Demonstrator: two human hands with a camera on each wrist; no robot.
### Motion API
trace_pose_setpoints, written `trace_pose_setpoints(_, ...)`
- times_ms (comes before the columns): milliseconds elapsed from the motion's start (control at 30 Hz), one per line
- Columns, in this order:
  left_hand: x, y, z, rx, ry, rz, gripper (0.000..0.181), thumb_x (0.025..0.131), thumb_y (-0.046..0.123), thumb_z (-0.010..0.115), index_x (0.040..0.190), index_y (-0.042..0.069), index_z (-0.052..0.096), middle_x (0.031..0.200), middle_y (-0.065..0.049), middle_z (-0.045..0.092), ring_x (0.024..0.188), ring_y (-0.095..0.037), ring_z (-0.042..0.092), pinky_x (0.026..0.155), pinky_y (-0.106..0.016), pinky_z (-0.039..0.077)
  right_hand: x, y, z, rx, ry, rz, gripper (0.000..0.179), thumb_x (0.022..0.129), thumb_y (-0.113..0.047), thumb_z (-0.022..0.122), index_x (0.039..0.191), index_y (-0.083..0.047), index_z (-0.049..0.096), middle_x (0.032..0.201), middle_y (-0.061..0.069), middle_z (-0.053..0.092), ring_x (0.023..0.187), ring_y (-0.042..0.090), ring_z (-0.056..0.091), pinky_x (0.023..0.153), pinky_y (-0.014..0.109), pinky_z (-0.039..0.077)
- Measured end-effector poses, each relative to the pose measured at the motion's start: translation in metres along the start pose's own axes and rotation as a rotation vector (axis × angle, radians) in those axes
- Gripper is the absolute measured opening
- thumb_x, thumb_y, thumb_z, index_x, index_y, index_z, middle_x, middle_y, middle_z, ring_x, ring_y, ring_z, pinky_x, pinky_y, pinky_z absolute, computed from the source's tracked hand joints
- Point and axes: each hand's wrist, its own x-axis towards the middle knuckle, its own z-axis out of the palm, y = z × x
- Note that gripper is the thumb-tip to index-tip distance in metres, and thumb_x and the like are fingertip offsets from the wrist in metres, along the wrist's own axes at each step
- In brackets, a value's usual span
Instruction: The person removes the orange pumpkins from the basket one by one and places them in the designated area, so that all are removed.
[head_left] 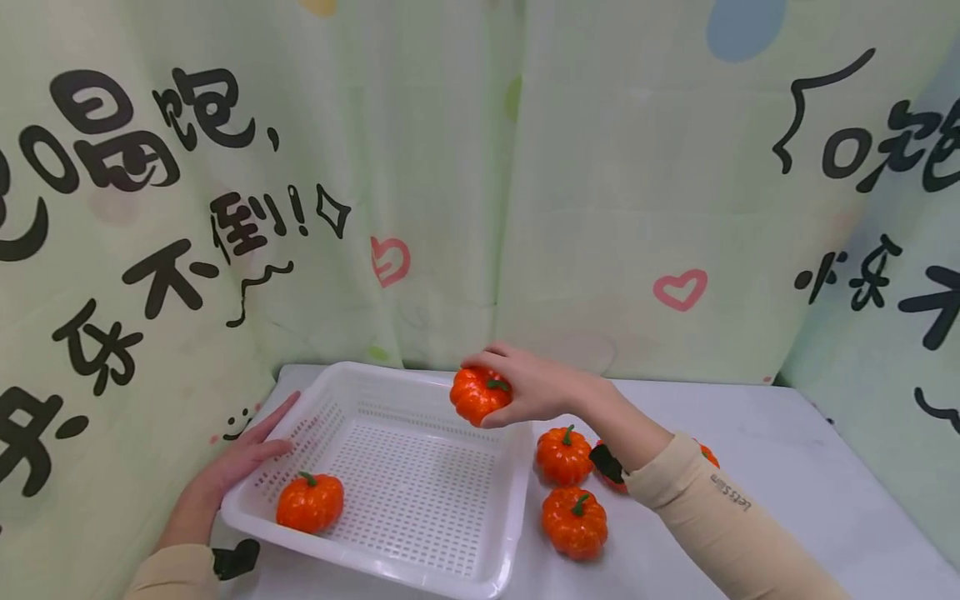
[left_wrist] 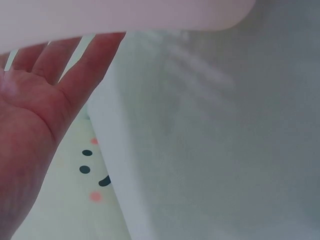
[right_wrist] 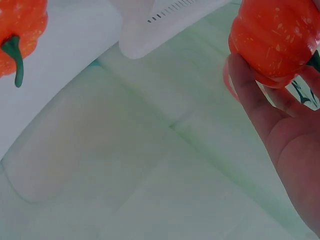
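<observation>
My right hand (head_left: pixel 528 385) grips a glossy orange toy pumpkin (head_left: pixel 478 397) with a green stem, held above the far right rim of a white perforated plastic basket (head_left: pixel 517 500). In the right wrist view, fingers curve round that pumpkin (right_wrist: pixel 275 42). On the left, my left hand (head_left: pixel 251 454) touches the basket's outer side with its fingers extended. The left wrist view shows this hand (left_wrist: pixel 35 110) with straight fingers against the basket's pale underside (left_wrist: pixel 150 15). Inside the basket, another pumpkin (head_left: pixel 311 502) sits in the near left corner.
Right of the basket, one pumpkin (head_left: pixel 564 456) and a nearer pumpkin (head_left: pixel 575 523) rest on the white table (head_left: pixel 780 492). More orange pumpkins show partly behind the right forearm. A printed curtain (head_left: pixel 577 192) closes off the back and sides.
</observation>
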Motion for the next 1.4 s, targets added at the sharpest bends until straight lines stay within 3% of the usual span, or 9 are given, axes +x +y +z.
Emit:
trace_pose_setpoints(333,-0.002,-0.005,-0.004,0.013,0.0,-0.012,0.078,0.101,0.018,0.054,0.162,0.03,0.007,0.165,-0.025,-0.002,0.141,-0.05,0.029,0.091,-0.04,0.056,-0.044,0.02,0.0,0.014,0.055,0.065,0.069,0.086,-0.031,0.08,0.147,-0.017,0.05,0.135,-0.001,0.049,0.122,0.021,0.051,0.099,0.043,0.05)
trace_pose_setpoints(567,-0.002,-0.008,-0.007,0.002,-0.018,-0.014,0.077,0.102,0.017,0.052,0.162,0.031,0.006,0.165,-0.026,0.0,0.136,-0.046,0.04,0.091,-0.042,0.056,-0.077,0.04,0.012,0.085,0.084,0.143,0.069,0.085,-0.031,0.081,0.145,-0.018,0.05,0.139,0.003,0.048,0.12,0.024,0.051,0.093,0.044,0.053)
trace_pose_setpoints(767,-0.004,-0.007,-0.006,0.014,-0.003,-0.017,0.077,0.102,0.02,0.053,0.162,0.031,0.006,0.165,-0.025,0.001,0.14,-0.049,0.033,0.091,-0.042,0.056,-0.104,0.054,0.02,0.098,0.106,0.187,0.069,0.084,-0.034,0.082,0.144,-0.018,0.052,0.139,0.003,0.048,0.121,0.025,0.053,0.096,0.048,0.052)
trace_pose_setpoints(1033,-0.004,-0.006,-0.003,0.008,-0.009,-0.007,0.077,0.102,0.022,0.054,0.162,0.032,0.006,0.165,-0.025,0.004,0.139,-0.047,0.036,0.091,-0.042,0.056,-0.134,0.068,0.025,0.112,0.13,0.24,0.069,0.084,-0.043,0.082,0.142,-0.018,0.053,0.138,0.004,0.049,0.122,0.027,0.051,0.097,0.05,0.051)
trace_pose_setpoints(1300,-0.002,-0.004,-0.001,0.004,-0.008,-0.004,0.077,0.102,0.021,0.055,0.162,0.032,0.008,0.165,-0.024,0.008,0.135,-0.043,0.043,0.09,-0.042,0.056,-0.164,0.077,0.037,0.045,0.173,0.23,0.069,0.084,-0.048,0.08,0.14,-0.017,0.056,0.134,0.003,0.053,0.12,0.027,0.054,0.095,0.049,0.053)
trace_pose_setpoints(1400,-0.002,-0.002,0.0,0.003,-0.006,-0.012,0.077,0.102,0.022,0.055,0.162,0.034,0.008,0.166,-0.023,0.007,0.138,-0.045,0.039,0.091,-0.042,0.056,-0.171,0.075,0.038,0.018,0.189,0.208,0.067,0.085,-0.046,0.08,0.14,-0.018,0.056,0.133,0.001,0.053,0.117,0.025,0.055,0.094,0.047,0.054)
